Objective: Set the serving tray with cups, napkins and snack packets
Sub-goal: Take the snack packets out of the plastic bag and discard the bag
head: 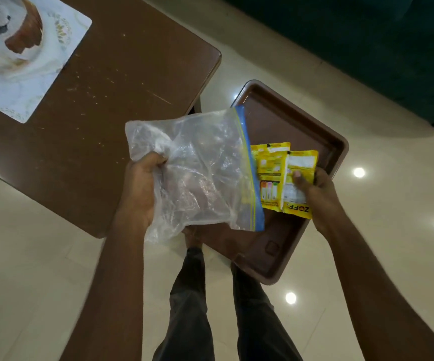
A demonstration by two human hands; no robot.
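A brown plastic serving tray (299, 121) sits low on the floor side, right of the table, with its inside bare. Above it my left hand (143, 188) grips a clear zip bag (200, 168) with a blue seal strip; the bag looks crumpled. My right hand (312, 188) holds two yellow snack packets (281, 175) fanned out, thumb pressed on the front one, just right of the bag's open mouth and over the tray's middle.
A dark brown wooden table (122, 100) fills the upper left, with a white printed placemat (26, 61) near its far corner. Glossy cream floor tiles (382, 230) lie below. A dark green sofa (367, 40) stands at the top right. My legs (210, 308) show below.
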